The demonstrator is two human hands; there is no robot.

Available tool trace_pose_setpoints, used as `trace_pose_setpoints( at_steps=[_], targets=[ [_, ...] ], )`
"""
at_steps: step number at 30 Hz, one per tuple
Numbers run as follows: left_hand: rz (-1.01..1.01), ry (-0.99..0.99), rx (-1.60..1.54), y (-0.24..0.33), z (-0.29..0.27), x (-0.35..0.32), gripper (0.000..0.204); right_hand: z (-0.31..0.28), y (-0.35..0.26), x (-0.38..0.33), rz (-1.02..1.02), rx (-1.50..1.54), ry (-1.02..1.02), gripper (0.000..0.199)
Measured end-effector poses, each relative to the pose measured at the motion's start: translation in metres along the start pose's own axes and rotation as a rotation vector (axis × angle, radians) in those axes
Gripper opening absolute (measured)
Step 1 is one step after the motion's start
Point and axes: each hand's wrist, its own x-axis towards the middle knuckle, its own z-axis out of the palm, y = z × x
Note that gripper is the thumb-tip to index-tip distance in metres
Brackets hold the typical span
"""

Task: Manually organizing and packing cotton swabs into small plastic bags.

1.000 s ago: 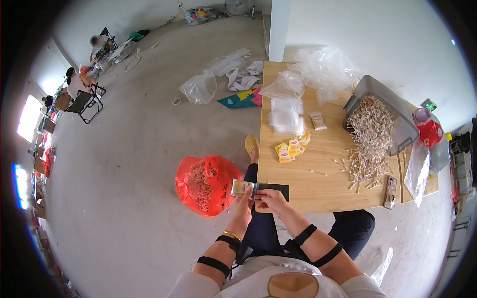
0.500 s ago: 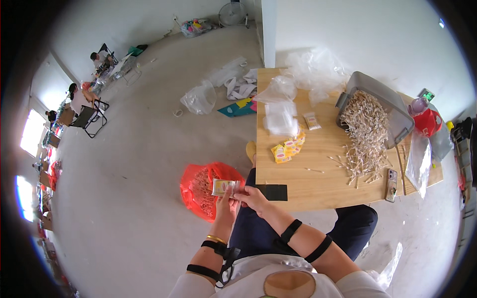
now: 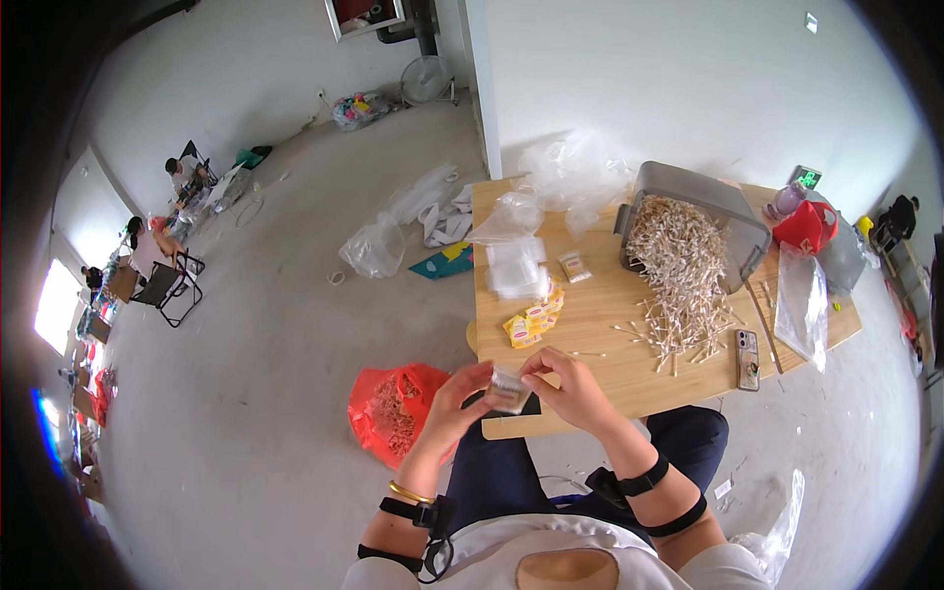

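My left hand (image 3: 454, 401) and my right hand (image 3: 568, 385) meet over the near corner of the wooden table (image 3: 600, 369). Together they pinch a small clear plastic bag (image 3: 508, 389) with pale sticks inside. A dark flat rectangle (image 3: 519, 405) lies on the table right under the bag. Loose small sticks (image 3: 678, 295) spill from a tipped grey bin (image 3: 703, 206) at the table's middle. Yellow packets (image 3: 531, 321) and a stack of clear small bags (image 3: 516, 265) lie on the left side of the table.
A red plastic bag (image 3: 393, 413) with filled packets sits on the floor at my left. A phone (image 3: 747, 354), a long clear bag (image 3: 801, 300) and a red bag (image 3: 806, 228) lie on the table's right. Plastic sheets (image 3: 413, 226) litter the floor. People sit far left.
My hands came back from over the red floor bag to the table's corner. They now hold a small bag between them; the head has tilted up.
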Motion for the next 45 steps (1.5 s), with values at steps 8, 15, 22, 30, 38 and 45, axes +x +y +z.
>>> trace_pose_setpoints(
  at_steps=[8,15,22,30,38,45],
  targets=[
    [0.018,-0.091,0.285,0.026,0.061,-0.001,0.018,-0.029,-0.032,-0.03,-0.144,-0.048,-0.019,0.021],
    [0.073,-0.105,0.368,0.03,0.077,-0.005,0.016,-0.044,-0.041,-0.045,-0.174,-0.093,-0.01,0.023],
    [0.06,-0.126,0.215,0.042,0.084,-0.012,0.021,-0.066,-0.042,-0.055,-0.148,-0.099,0.062,0.019],
    [0.128,-0.116,0.086,0.047,0.105,-0.017,0.019,-0.056,-0.02,-0.062,0.08,0.294,0.077,0.023],
    [0.242,-0.023,0.067,0.038,0.098,-0.009,0.014,-0.052,-0.008,-0.061,0.123,0.495,0.104,0.023],
    [0.257,0.01,0.034,0.037,0.104,-0.008,0.013,-0.048,-0.006,-0.059,0.105,0.546,0.203,0.02]
  ],
)
